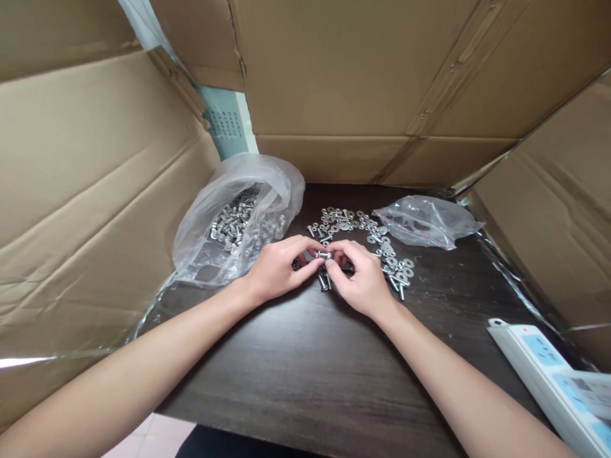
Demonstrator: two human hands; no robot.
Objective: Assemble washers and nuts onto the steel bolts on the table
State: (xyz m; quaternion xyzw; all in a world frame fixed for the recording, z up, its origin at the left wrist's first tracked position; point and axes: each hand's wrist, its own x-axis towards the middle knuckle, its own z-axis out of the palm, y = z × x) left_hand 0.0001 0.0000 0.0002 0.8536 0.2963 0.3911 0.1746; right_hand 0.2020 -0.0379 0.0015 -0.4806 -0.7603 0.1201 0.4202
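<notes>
At the far left there is one cardboard wall point(95, 184), brown, smooth and creased. Next to it, on the dark wood-grained table point(286, 375), sits one large plastic bag point(281, 168), cloudy and wrinkled, with its mouth spread wide. Inside it is a heap of shiny metal bolts point(233, 222), too many to be counted.

Then comes the left hand point(281, 267), one of two. Its thumb and forefinger are pinched together at the left end of one small bolt point(323, 254), a silvery cylinder. This bolt is held above the table, between both hands; whether a nut or a washer is on it, I cannot tell. Below it lie at least two loose bolts point(325, 282). The right hand point(360, 273) pinches the right end of the same bolt with thumb and forefinger, the gap between them being only as wide as the piece.

Behind and beside this hand are scattered hardware pieces point(389, 251): flat round washers, nuts and bolts, many of them overlapping. Further right lie one smaller clear bag point(424, 219), thin and crumpled, and one white power strip point(534, 362) with light-blue socket panels.
</notes>
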